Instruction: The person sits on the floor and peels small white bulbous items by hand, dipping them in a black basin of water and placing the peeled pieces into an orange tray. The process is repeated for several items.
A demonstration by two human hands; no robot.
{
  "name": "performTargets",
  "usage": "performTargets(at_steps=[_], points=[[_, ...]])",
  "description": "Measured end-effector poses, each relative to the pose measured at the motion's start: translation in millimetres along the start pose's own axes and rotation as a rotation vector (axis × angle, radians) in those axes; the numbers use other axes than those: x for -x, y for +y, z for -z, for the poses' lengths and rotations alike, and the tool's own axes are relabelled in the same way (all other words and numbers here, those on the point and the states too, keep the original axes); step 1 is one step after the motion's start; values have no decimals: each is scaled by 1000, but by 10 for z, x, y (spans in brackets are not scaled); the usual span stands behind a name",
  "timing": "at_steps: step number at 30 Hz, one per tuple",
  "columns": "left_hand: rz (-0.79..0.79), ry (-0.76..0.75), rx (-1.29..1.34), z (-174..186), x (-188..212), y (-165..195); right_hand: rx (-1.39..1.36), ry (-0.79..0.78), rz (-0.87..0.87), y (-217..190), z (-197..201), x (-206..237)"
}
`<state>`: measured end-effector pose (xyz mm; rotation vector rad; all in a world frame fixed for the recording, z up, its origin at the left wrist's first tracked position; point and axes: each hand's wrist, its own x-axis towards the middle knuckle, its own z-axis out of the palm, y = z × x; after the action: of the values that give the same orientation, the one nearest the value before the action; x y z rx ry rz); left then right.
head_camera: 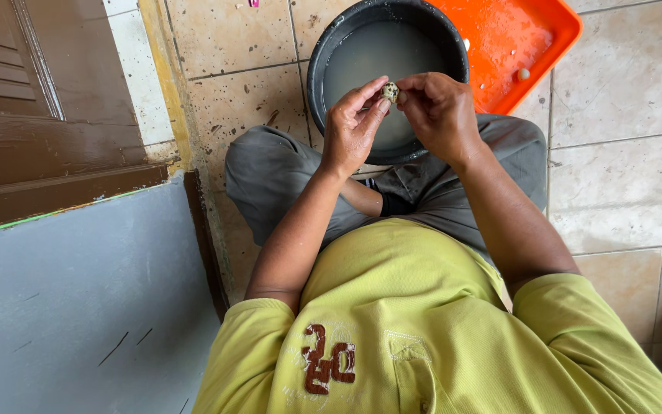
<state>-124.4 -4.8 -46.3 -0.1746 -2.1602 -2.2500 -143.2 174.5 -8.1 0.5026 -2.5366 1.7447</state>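
Left hand and right hand pinching one small speckled egg between fingertips, above a round black plastic basin of cloudy water, orange plastic tray beside it on tiled floor

A home doorway: tiled floor, brown wooden door, washing basin.

a small speckled egg is held between left hand and right hand above a black basin.

Beige tiled floor, brown wooden door, perhaps a grey board.
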Motion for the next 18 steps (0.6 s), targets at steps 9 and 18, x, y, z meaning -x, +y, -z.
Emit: performTargets(at_steps=[9, 18], points=[[9, -40, 40, 71, 103, 123, 95, -52, 152, -55, 72, -25], [112, -78, 267, -5, 177, 90, -204, -81, -80, -41, 32, 78]])
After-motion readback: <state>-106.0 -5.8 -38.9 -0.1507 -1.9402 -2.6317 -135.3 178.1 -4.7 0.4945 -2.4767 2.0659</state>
